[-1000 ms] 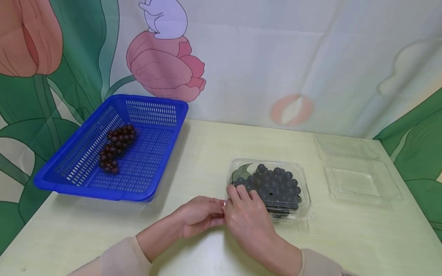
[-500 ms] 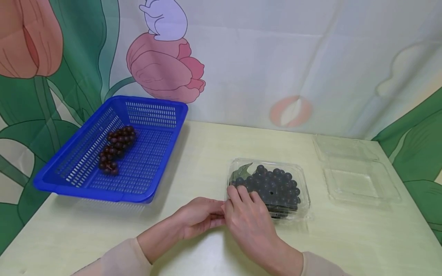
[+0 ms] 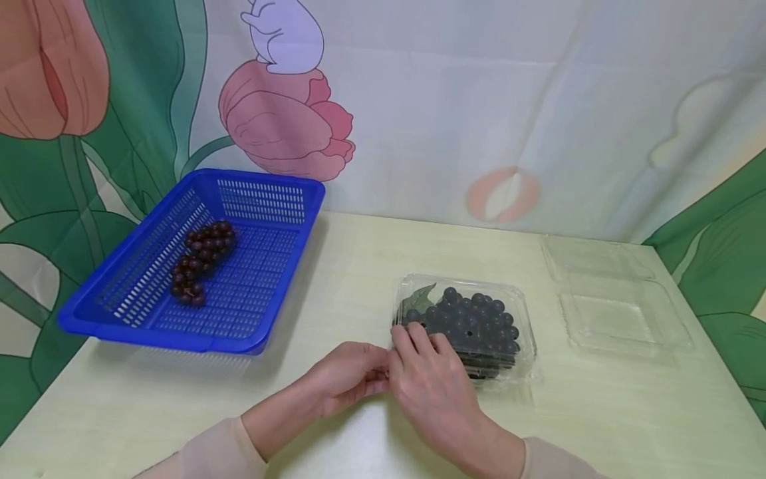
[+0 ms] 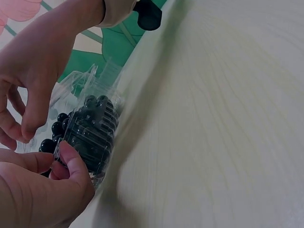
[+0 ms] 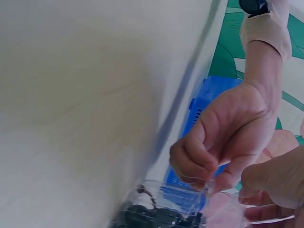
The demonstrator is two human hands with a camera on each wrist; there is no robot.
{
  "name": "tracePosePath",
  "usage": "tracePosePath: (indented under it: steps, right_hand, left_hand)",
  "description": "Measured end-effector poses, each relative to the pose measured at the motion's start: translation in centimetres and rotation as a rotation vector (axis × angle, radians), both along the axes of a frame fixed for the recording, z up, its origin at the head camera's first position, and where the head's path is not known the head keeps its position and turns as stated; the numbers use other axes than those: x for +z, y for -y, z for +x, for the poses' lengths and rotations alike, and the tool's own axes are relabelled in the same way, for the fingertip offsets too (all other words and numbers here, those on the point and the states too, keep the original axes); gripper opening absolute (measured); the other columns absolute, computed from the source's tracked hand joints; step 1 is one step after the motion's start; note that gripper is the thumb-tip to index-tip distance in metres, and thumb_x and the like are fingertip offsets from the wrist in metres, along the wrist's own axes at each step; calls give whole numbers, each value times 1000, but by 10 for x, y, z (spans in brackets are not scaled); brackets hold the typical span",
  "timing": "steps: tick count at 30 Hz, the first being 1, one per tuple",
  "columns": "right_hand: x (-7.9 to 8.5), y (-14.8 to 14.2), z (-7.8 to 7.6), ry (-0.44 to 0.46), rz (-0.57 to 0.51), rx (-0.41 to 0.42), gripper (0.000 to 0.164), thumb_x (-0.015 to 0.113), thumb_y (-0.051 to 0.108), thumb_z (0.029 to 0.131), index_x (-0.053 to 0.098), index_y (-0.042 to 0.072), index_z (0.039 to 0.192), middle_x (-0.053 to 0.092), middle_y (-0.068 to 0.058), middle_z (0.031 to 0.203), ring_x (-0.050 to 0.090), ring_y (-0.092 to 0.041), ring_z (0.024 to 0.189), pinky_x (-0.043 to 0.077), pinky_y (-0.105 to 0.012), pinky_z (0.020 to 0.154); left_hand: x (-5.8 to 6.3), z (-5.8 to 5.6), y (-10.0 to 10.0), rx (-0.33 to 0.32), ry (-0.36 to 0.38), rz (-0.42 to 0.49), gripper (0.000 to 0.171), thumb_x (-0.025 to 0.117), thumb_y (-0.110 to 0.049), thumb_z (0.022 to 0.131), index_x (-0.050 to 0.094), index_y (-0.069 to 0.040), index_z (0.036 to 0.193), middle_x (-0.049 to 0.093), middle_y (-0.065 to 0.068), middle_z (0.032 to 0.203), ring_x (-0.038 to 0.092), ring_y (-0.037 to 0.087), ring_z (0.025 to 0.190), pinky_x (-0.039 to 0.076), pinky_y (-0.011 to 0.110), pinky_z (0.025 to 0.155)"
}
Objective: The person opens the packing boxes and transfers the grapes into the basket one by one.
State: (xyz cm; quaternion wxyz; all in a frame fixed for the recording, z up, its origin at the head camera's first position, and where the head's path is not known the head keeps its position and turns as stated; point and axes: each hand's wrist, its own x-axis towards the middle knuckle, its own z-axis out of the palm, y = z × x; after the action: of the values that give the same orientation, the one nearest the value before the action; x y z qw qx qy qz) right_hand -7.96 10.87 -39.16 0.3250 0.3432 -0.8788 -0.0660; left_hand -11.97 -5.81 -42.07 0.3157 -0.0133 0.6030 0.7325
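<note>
A clear plastic clamshell box (image 3: 520, 299) full of dark grapes (image 3: 479, 319) stands on the table, with a green leaf (image 3: 420, 299) at its left end. At its near left corner my left hand (image 3: 350, 376) pinches the plastic edge between thumb and fingers, as the left wrist view shows (image 4: 47, 190). My right hand (image 3: 433, 392) lies over the front left of the lid with bent fingers. In the left wrist view its thumb and fingertips pinch a clear plastic edge. Part of the box's front left is hidden behind the right hand.
A blue plastic basket (image 3: 257, 342) stands at the left, holding a bunch of reddish grapes (image 3: 203, 259). To the right lies another clear clamshell box (image 3: 622, 313), its lid folded back. A printed curtain (image 3: 419, 133) hangs behind the table (image 3: 359, 266).
My right fingers have shifted slightly left on the lid, and a lid hole beside them now shows. The left hand keeps its place at the corner. The view has tilted very slightly.
</note>
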Motion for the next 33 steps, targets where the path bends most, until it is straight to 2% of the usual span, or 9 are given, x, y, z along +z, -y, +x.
tracePosePath:
  steps: [3, 6, 10, 16, 20, 26, 33]
  right_hand:
    - [-3, 0, 0, -28, -27, 2, 7, 65, 10, 89, 66, 5, 84, 61, -12, 105, 54, -27, 90, 44, -33, 66]
    - [-5, -1, -1, -58, -53, 7, 7, 61, 8, 91, 65, 3, 94, 64, -13, 111, 58, -28, 95, 47, -33, 68]
    - [-7, -4, -2, -84, -50, -13, 20, 48, 5, 97, 64, 2, 109, 65, -14, 117, 61, -29, 101, 50, -35, 73]
    - [-7, -19, -5, -44, -84, -51, 31, 40, 7, 99, 64, -1, 118, 64, -16, 117, 60, -32, 103, 52, -39, 76]
    - [-5, -30, -6, -5, -135, -45, 33, 45, 14, 98, 66, -3, 117, 65, -16, 116, 60, -33, 103, 53, -41, 77]
    - [-3, -44, -5, 23, -149, -62, 34, 61, 22, 94, 67, -2, 116, 66, -15, 113, 61, -34, 103, 55, -43, 78]
    - [-5, -60, -2, 55, -176, -82, 37, 58, 28, 94, 68, -3, 113, 67, -17, 110, 62, -37, 101, 54, -46, 79]
  left_hand:
    - [0, 0, -1, -7, -27, -22, 21, 52, -1, 100, 66, 14, 103, 67, 5, 87, 63, 13, 79, 55, 23, 77]
    - [0, 0, -2, -13, -40, -27, 19, 51, -1, 101, 67, 9, 99, 68, 5, 87, 64, 13, 80, 54, 24, 78]
    - [1, 0, -2, -4, -43, -33, 16, 51, -1, 102, 64, 8, 100, 67, 6, 89, 65, 13, 81, 55, 24, 79]
    - [1, 0, -4, 31, -25, -54, 7, 54, 0, 102, 55, 8, 101, 61, 8, 88, 62, 13, 76, 55, 22, 72]
    - [1, 0, -4, 43, -30, -67, 10, 55, 0, 103, 55, 10, 104, 62, 10, 91, 62, 12, 75, 55, 21, 71]
    - [2, 1, -3, 56, -36, -72, 11, 57, 1, 101, 56, 10, 106, 64, 14, 95, 63, 13, 76, 56, 22, 72]
    - [3, 1, -4, 46, -53, -88, 10, 56, 3, 100, 56, 10, 107, 64, 17, 97, 63, 14, 78, 56, 23, 73]
